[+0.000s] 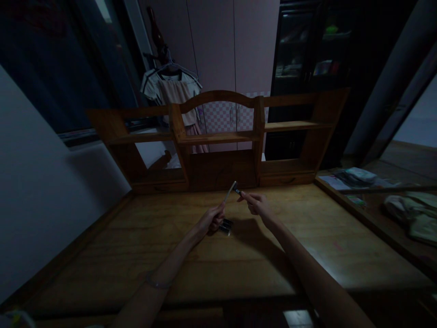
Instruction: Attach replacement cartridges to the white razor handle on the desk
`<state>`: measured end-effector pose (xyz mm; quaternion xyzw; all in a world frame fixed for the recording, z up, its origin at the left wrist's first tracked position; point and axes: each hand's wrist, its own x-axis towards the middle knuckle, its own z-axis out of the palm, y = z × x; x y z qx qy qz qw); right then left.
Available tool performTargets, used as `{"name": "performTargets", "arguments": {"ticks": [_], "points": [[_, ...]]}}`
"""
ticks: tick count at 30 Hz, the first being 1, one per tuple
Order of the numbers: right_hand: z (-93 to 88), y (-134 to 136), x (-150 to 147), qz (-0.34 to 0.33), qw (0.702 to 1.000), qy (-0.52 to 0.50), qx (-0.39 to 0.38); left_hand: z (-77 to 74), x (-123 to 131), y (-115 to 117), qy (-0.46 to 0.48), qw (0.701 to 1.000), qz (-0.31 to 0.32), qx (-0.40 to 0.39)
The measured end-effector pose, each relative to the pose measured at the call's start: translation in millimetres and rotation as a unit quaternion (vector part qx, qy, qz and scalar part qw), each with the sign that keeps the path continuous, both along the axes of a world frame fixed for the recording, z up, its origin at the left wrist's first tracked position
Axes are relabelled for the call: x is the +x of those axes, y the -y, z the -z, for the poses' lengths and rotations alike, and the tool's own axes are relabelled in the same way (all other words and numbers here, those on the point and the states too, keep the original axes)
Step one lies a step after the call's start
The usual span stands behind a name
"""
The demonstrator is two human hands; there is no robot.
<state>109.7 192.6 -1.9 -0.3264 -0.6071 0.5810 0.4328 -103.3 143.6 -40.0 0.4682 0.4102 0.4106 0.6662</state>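
Above the wooden desk (153, 241), my left hand (213, 218) is closed round a thin, pale stick (229, 191), which points up and away. My right hand (257, 205) pinches a small dark piece (238, 191) between thumb and fingers. The dark piece meets or nearly meets the stick's upper end; I cannot tell whether they touch. Just beside my left hand, several small dark objects (226, 226) lie close together on the desk, partly covered by the fingers. Their kind is too dim to make out.
At the desk's back stands a wooden shelf unit (218, 136) with small drawers. A white wall (41, 191) borders the left side. To the right are a plastic-covered bundle (357, 176) and pale cloth (421, 214). Clothes (174, 91) hang behind, before pink wardrobe doors (215, 50).
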Motion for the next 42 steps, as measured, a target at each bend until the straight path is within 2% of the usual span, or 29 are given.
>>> {"name": "performTargets", "arguments": {"ticks": [5, 14, 20, 42], "points": [[0.6, 0.3, 0.8, -0.004, 1.000, -0.015, -0.010, -2.9, 1.2, 1.5, 0.019, 1.000, 0.019, 0.009], [0.8, 0.2, 1.5, -0.025, 0.999, -0.033, -0.023, 1.9, -1.1, -1.2, 0.023, 1.000, 0.011, 0.008], [-3.0, 2.7, 1.3, -0.032, 0.999, -0.034, -0.022, -3.3, 1.2, 1.7, 0.029, 0.999, 0.005, 0.024], [1.4, 1.4, 0.0, -0.025, 0.998, -0.048, -0.020, -2.7, 1.2, 2.1, 0.030, 0.999, 0.018, 0.008]]}}
